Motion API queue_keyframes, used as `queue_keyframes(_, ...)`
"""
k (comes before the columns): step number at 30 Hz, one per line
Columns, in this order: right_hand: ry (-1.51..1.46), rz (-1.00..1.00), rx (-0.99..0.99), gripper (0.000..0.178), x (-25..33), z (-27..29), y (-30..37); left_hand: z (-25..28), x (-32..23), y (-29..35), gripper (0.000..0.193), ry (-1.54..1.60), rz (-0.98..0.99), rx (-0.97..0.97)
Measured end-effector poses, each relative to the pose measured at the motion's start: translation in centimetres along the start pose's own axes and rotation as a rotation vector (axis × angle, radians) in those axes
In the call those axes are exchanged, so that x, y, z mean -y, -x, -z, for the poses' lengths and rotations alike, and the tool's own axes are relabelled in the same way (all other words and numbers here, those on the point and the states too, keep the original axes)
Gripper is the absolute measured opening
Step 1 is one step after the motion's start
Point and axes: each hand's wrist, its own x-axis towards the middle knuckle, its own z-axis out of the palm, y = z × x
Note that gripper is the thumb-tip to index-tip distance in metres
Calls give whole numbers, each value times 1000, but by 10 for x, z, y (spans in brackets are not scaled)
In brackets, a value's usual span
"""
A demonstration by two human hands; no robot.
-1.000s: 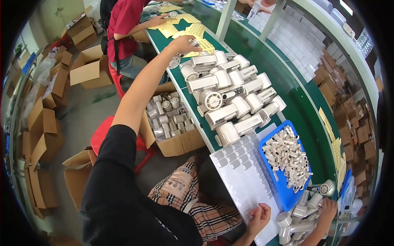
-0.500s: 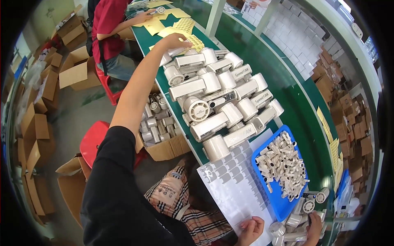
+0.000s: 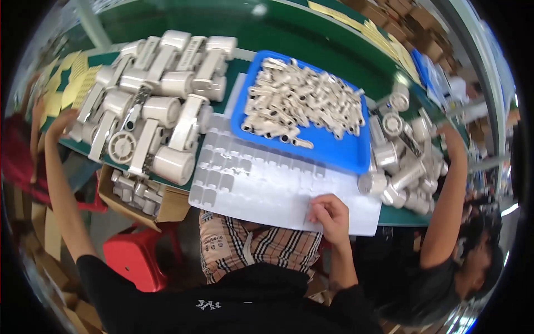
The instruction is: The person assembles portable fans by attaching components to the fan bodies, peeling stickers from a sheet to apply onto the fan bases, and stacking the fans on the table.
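Observation:
My left hand (image 3: 62, 123) is stretched to the left end of a pile of white handheld fans (image 3: 161, 111), its fingers closed on a fan at the pile's edge; part of the grip is hidden. Over a white sticker sheet (image 3: 278, 197), my right hand (image 3: 332, 218) is held with thumb and fingers pressed together. Whatever it pinches, if anything, is too small to make out. Rows of grey labels line the sheet's left and upper parts. A blue tray (image 3: 334, 155) heaped with small white plastic parts (image 3: 306, 100) overlaps the sheet's far edge.
More white fans (image 3: 403, 167) lie at the right, where a co-worker's hand (image 3: 451, 139) reaches in. Below the table's left edge stands a cardboard box (image 3: 172, 207) of white parts, near a red stool (image 3: 133, 259). Yellow sheets (image 3: 75, 78) lie at the far left.
My view has swung to the right, so the tray and sheet now sit mid-picture. My left hand remains at the fan pile's end, and my right hand stays over the sheet.

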Motion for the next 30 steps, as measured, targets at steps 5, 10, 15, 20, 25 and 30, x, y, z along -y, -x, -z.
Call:
queue_keyframes(5,59,-13,-71,11,7,-3,9,-74,-72,4,49,187,106,-91)
queue_keyframes(10,110,-34,-79,11,20,-4,8,-80,-18,-24,48,339,103,-308)
queue_keyframes(15,756,415,-261,14,76,47,0,-35,60,-49,50,-32,-85,-594)
queue_keyframes(20,1352,486,-485,21,161,109,-25,-78,8,-65,38,34,-186,-466)
queue_keyframes(25,1803,302,-556,29,135,172,-69,-76,-1,-46,42,-129,-370,-592)
queue_keyframes(30,2192,-92,-521,24,119,189,-96,-56,-27,1,47,-123,-240,-702)
